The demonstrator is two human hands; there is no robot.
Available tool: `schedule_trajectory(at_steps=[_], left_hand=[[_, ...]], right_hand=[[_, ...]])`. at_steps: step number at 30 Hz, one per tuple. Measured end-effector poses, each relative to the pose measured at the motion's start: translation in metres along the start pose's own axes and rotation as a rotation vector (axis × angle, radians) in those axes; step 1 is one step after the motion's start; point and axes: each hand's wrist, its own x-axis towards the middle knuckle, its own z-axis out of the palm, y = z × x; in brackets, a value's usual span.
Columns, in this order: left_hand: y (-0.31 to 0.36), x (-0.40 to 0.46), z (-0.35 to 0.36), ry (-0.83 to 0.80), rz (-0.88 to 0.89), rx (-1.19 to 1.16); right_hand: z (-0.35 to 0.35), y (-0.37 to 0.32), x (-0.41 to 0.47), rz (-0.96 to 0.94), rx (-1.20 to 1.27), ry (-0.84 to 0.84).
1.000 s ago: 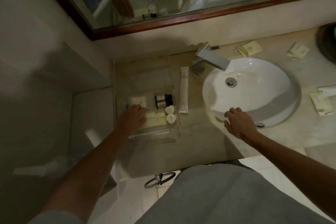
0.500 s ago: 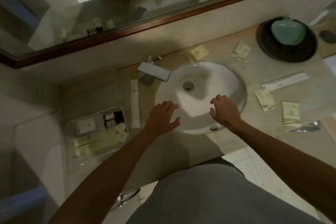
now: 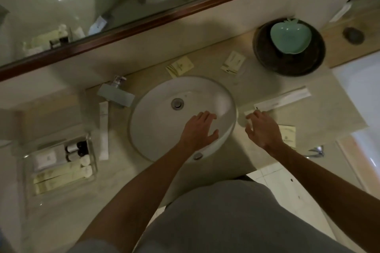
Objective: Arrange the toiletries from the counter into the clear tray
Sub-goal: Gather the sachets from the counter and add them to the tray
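The clear tray point(image 3: 90, 144) stands on the counter at the left and holds a white soap packet, small dark bottles, white caps and pale boxes. A white tube point(image 3: 103, 129) lies on the counter just right of the tray. My left hand point(image 3: 198, 129) hovers over the white sink point(image 3: 156, 113) with its fingers spread and nothing in it. To the right of the sink my right hand point(image 3: 262, 129) reaches with loose fingers toward a long white packet point(image 3: 285, 98), its fingertips at the packet's near end. A pale sachet point(image 3: 289, 135) lies partly under that hand.
Two more pale sachets point(image 3: 180, 66) point(image 3: 233, 62) lie behind the sink. A dark round bowl point(image 3: 296, 63) with a green apple-shaped dish point(image 3: 290, 37) stands at the back right. The faucet point(image 3: 116, 93) sits left of the sink. A framed mirror point(image 3: 144, 24) runs along the wall.
My left hand left the tray and moved right over the sink. My right hand moved right off the sink rim toward the long white packet. The view swung right.
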Motion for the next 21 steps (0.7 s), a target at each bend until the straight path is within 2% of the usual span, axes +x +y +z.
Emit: schedule_trajectory(at_steps=[4, 9, 16, 21], left_hand=[[0.028, 0.025, 0.019, -0.035, 0.024, -0.026], [0.061, 0.052, 0.042, -0.083, 0.081, 0.024], [0.100, 0.082, 0.074, -0.117, -0.073, 0.072], [0.113, 0.096, 0.085, -0.172, -0.123, 0.094]], right_hand=[[-0.005, 0.023, -0.005, 0.100, 0.038, -0.023], [-0.015, 0.066, -0.021, 0.243, 0.095, 0.049], [-0.021, 0.117, -0.034, 0.295, 0.092, 0.003], [-0.016, 0.109, -0.038, 0.274, 0.100, -0.037]])
